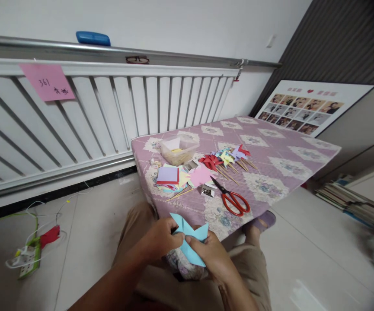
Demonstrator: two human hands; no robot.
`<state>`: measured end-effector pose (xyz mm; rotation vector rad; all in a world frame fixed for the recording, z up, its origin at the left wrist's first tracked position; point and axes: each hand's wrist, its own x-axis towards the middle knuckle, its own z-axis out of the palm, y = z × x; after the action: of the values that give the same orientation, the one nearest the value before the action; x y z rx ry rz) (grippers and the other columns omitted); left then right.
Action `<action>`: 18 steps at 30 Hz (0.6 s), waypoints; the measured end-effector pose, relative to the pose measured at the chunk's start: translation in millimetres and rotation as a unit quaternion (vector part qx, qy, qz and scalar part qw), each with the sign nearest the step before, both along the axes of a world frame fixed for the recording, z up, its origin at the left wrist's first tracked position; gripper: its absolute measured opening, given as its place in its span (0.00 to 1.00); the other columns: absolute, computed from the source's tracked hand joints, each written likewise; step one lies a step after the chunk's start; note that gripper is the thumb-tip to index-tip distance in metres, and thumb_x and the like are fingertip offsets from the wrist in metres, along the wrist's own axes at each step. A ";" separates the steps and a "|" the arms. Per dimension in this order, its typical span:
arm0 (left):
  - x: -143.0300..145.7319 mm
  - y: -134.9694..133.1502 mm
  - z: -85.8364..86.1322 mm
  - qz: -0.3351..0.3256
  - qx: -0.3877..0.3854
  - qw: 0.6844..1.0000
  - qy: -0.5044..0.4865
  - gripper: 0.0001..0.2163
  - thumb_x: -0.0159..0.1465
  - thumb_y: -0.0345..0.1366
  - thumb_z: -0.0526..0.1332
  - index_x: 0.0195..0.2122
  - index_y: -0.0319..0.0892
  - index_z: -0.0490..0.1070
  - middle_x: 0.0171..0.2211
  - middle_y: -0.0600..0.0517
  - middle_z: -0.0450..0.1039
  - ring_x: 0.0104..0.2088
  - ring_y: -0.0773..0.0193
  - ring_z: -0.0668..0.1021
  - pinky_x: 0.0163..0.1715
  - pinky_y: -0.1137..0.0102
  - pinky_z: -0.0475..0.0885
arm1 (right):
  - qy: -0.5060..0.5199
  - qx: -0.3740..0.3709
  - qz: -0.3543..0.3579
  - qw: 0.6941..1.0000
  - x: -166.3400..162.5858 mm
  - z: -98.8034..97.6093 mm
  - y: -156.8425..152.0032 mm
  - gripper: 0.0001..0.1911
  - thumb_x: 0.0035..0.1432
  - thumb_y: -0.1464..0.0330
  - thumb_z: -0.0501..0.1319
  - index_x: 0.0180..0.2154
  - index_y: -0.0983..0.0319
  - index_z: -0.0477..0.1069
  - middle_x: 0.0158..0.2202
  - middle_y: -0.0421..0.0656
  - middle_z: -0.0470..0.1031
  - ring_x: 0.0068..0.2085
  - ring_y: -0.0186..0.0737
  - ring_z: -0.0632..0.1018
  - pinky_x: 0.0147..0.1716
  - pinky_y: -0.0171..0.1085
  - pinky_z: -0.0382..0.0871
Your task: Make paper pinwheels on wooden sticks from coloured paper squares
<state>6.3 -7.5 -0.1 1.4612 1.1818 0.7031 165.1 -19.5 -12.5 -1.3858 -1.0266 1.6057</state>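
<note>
Above my lap, a light blue paper pinwheel (pixel 191 250) with pointed corners is held between both hands. My left hand (pixel 163 235) pinches its left side, thumb near the centre. From the right, my right hand (pixel 211 250) grips it, with the thumb pressed close to the left one. Whether a pin sits under the thumbs is hidden. Beyond the hands, on the patterned cloth, lie red-handled scissors (pixel 235 203), a small box of pins (pixel 208 191), thin wooden sticks (pixel 179 195) and a stack of coloured paper squares (pixel 168 175).
Finished pinwheels on sticks (pixel 226 158) lie behind the scissors, near a clear plastic tub (pixel 179 149). The purple flowered cloth (pixel 290 168) covers the low table. A white radiator (pixel 161 101) stands behind it. A power strip (pixel 31 259) with cables lies on the floor at left.
</note>
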 end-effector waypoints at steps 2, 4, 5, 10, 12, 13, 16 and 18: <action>1.0 2.0 2.3 -0.002 -0.004 1.000 0.003 0.04 0.52 0.30 0.56 0.22 0.41 0.67 0.20 0.57 0.63 0.23 0.68 0.63 0.23 0.72 0.56 | -0.010 0.002 -0.020 1.000 -1.6 -2.4 -1.1 0.09 0.40 0.65 0.68 0.22 0.62 0.71 0.15 0.32 0.67 0.17 0.30 0.64 0.18 0.31 0.58; 2.0 4.9 3.2 0.004 -0.022 1.000 -0.004 0.03 0.52 0.30 0.56 0.21 0.41 0.66 0.20 0.58 0.62 0.22 0.69 0.63 0.23 0.72 0.57 | -0.003 -0.004 -0.045 0.999 -3.2 -5.9 -1.8 0.09 0.40 0.65 0.68 0.23 0.62 0.71 0.15 0.32 0.67 0.17 0.30 0.65 0.18 0.31 0.58; 2.4 6.2 2.8 0.005 -0.040 0.999 -0.019 0.03 0.52 0.31 0.57 0.22 0.41 0.66 0.20 0.58 0.62 0.22 0.69 0.64 0.24 0.72 0.58 | 0.007 -0.009 -0.057 0.998 -3.9 -7.7 -2.0 0.10 0.40 0.64 0.69 0.23 0.62 0.71 0.15 0.32 0.68 0.17 0.31 0.66 0.18 0.31 0.58; 6.3 4.6 -10.4 0.091 -0.143 0.957 -0.237 0.12 0.53 0.41 0.63 0.35 0.41 0.69 0.28 0.55 0.69 0.26 0.67 0.70 0.28 0.71 0.64 | 0.086 -0.009 -0.153 0.984 -5.4 -14.2 -1.0 0.13 0.41 0.61 0.70 0.26 0.63 0.73 0.18 0.37 0.74 0.19 0.34 0.70 0.20 0.33 0.63; 11.6 -1.6 -20.1 0.138 -0.159 0.929 -0.306 0.16 0.52 0.43 0.65 0.39 0.42 0.70 0.31 0.54 0.70 0.30 0.67 0.71 0.29 0.72 0.63 | 0.117 -0.005 -0.184 0.976 -6.5 -15.3 -0.1 0.14 0.42 0.60 0.70 0.27 0.63 0.73 0.21 0.39 0.77 0.21 0.37 0.73 0.22 0.35 0.66; 15.6 -5.2 -25.1 0.150 -0.158 0.926 -0.307 0.16 0.52 0.43 0.66 0.38 0.41 0.70 0.31 0.54 0.70 0.30 0.68 0.70 0.30 0.73 0.63 | 0.130 -0.003 -0.194 0.972 -7.4 -15.7 0.3 0.14 0.42 0.60 0.70 0.28 0.63 0.73 0.22 0.40 0.78 0.22 0.39 0.74 0.24 0.35 0.68; 31.2 -14.4 -38.0 0.192 -0.174 0.923 -0.285 0.17 0.51 0.46 0.67 0.36 0.40 0.72 0.30 0.53 0.70 0.30 0.67 0.69 0.31 0.72 0.63 | 0.151 0.002 -0.209 0.966 -11.6 -17.7 0.8 0.15 0.42 0.60 0.71 0.29 0.63 0.74 0.25 0.42 0.80 0.25 0.43 0.78 0.27 0.37 0.71; 41.9 -16.1 -42.1 0.222 -0.172 0.910 -0.305 0.18 0.49 0.48 0.68 0.34 0.39 0.72 0.28 0.53 0.70 0.28 0.67 0.69 0.30 0.71 0.63 | 0.159 0.004 -0.210 0.965 -14.7 -20.1 0.3 0.15 0.43 0.60 0.70 0.31 0.63 0.74 0.26 0.43 0.81 0.28 0.45 0.80 0.29 0.38 0.73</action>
<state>48.2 -23.6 -42.2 0.5965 1.0675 1.0991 150.4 -19.1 -32.5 -1.1925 -0.5068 1.4378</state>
